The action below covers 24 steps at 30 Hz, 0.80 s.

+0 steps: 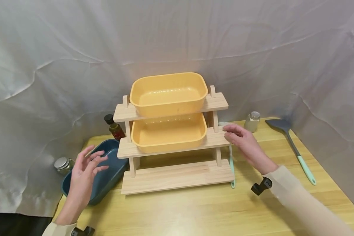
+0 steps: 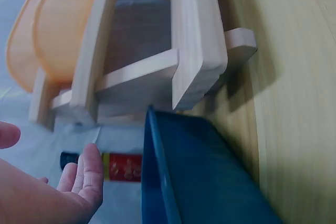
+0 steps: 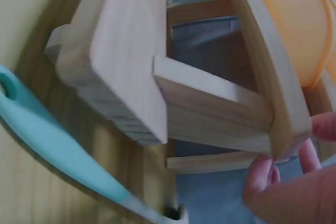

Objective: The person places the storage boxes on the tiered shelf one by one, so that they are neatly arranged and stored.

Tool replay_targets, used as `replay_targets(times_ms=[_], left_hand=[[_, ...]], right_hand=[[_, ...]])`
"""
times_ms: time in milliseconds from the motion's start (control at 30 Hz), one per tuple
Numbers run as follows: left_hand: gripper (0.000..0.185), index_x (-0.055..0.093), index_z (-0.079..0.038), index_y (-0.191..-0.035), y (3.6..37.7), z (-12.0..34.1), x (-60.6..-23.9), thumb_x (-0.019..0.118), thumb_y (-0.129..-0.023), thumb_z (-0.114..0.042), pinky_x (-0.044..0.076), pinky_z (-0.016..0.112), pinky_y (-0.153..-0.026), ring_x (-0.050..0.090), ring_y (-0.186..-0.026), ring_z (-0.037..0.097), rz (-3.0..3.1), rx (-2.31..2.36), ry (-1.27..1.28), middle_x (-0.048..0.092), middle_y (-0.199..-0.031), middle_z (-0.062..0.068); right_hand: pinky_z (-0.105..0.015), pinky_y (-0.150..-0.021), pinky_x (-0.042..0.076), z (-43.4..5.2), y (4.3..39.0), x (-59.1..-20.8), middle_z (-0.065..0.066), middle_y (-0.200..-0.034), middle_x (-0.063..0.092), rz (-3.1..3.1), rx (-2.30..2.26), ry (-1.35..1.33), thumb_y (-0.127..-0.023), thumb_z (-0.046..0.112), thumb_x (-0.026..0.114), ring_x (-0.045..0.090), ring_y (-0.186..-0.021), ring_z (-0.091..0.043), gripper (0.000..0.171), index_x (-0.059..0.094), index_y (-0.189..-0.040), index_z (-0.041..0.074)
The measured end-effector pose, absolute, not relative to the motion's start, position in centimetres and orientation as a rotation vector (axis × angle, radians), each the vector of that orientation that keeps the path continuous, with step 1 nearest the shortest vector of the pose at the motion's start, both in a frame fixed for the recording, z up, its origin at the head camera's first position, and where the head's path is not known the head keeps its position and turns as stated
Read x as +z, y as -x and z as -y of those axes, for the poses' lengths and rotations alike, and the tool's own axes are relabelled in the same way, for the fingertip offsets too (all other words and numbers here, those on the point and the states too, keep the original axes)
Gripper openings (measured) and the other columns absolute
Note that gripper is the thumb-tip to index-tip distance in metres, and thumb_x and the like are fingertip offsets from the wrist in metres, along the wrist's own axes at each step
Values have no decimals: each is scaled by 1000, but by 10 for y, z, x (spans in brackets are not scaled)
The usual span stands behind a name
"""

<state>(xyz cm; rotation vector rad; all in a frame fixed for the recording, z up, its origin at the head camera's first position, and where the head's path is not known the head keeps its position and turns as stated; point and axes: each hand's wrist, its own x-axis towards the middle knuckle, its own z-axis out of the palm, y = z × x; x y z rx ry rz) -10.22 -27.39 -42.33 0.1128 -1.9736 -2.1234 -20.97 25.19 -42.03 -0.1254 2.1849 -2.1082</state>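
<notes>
The right hand [image 1: 246, 142] is touching the middle shelf's right end of the wooden rack [image 1: 177, 177] with relaxed fingertips; the left hand [image 1: 87, 170] is hovering, fingers spread, over the blue dish [image 1: 112, 173] at the table's left edge. A shove risks tipping the yellow tubs [image 1: 168, 93].

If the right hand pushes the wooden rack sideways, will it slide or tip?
The wooden rack probably slides: its bottom board lies flat and wide on the table. The upper yellow tub only rests in its shelf, so it might shift.
</notes>
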Motion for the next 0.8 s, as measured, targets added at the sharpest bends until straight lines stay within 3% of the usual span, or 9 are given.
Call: replay_targets(times_ms=[200,333,500,800], left_hand=[[41,47,-11,-155,84,293,-425,53,-115,-4,61,30,-88,72,-113,20,1773,-2194,-77,65,-132,9],[40,48,-6,-154,73,303,-427,51,-115,1,62,32,-87,73,-112,23,1635,-2230,-83,67,-131,12],[39,48,0,-152,61,316,-430,46,-113,7,64,36,-83,75,-108,30,1381,-2311,-65,68,-128,19],[35,53,3,-145,42,333,-442,48,-111,11,64,37,-73,77,-99,34,1136,-2284,-241,73,-118,24]], right_hand=[[-17,-81,50,-257,215,-431,-3,-139,53,-2100,-2129,137,-110,21,71,55,-107,-10,45,60,-150,4],[-19,-72,49,-261,222,-438,-3,-121,55,-2017,-2161,187,-110,17,70,55,-95,-10,41,61,-150,10],[-21,-75,52,-266,224,-444,-1,-109,51,-1898,-2185,245,-110,8,67,54,-92,-9,43,58,-151,12],[-18,-72,52,-268,226,-448,-5,-123,43,-1818,-2206,208,-110,7,66,52,-88,-6,37,61,-146,14]])
